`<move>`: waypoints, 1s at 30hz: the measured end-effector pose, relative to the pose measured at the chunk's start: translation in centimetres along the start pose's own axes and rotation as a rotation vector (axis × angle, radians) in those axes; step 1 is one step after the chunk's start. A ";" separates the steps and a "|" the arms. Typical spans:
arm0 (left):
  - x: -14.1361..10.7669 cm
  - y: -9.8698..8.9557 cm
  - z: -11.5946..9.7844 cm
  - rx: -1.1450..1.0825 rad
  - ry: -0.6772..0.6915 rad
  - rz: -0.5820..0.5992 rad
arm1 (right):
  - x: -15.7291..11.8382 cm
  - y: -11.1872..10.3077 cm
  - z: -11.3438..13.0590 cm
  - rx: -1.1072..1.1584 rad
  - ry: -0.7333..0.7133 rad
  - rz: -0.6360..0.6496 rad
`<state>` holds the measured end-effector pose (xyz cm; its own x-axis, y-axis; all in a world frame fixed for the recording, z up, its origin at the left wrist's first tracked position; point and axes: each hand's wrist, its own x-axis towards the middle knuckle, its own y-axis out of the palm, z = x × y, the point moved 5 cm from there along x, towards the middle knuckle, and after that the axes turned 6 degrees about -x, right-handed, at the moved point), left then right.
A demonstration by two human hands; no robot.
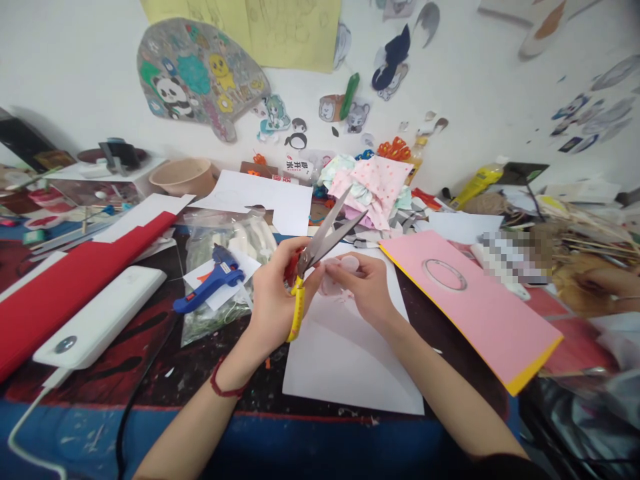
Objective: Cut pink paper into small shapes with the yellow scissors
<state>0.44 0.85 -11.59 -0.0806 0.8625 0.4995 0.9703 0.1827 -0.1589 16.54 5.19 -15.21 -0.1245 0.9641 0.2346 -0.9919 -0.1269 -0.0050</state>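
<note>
My left hand [275, 293] is closed on scissors [299, 310] with yellow handles, whose parted blades point up and to the right. Its fingertips also meet a small pale, translucent piece [330, 283] with pinkish spots. My right hand [367, 287] pinches that same piece from the other side. Both hands are over a large white sheet of paper [350, 360] lying on the dark table mat. The fine edges of the small piece are partly hidden by the fingers.
A blue glue gun [213, 280] rests on a plastic bag, left of my hands. Further left are a white power bank [100, 320] and a red strip [75, 287]. Pink card [480, 313] lies right. Another person's hand [613, 280] shows at far right.
</note>
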 end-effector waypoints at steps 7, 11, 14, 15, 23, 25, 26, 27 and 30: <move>0.1 0.1 -0.2 0.014 -0.031 0.013 | 0.0 -0.1 -0.2 0.055 0.020 0.003; 0.2 0.1 -0.3 0.020 -0.030 0.007 | 0.1 0.2 -0.4 0.103 0.042 0.044; 0.3 0.2 -0.3 0.034 -0.025 0.013 | 0.0 0.2 -0.2 0.101 0.052 0.058; 0.3 0.2 -0.3 0.031 -0.024 0.019 | 0.0 0.2 0.0 0.093 0.047 0.056; 0.9 -0.5 0.1 0.059 -0.015 0.192 | 0.3 -1.8 1.1 0.091 -0.074 -0.172; 1.1 -0.5 0.3 0.110 -0.015 0.238 | 0.5 -2.4 1.3 0.078 -0.114 -0.235; 1.1 -0.4 0.3 0.139 -0.022 0.257 | 0.5 -2.7 1.3 0.070 -0.134 -0.265; 1.2 -0.3 0.4 0.168 -0.033 0.274 | 0.5 -2.9 1.4 0.066 -0.153 -0.293; 1.1 0.1 0.3 0.268 -0.111 0.325 | 0.4 -3.3 1.8 0.066 -0.199 -0.331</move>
<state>0.36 1.98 -11.34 0.1808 0.9383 0.2948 0.8569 -0.0031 -0.5156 19.81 5.61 -13.36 0.2156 0.8921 0.3970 -0.9731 0.1623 0.1636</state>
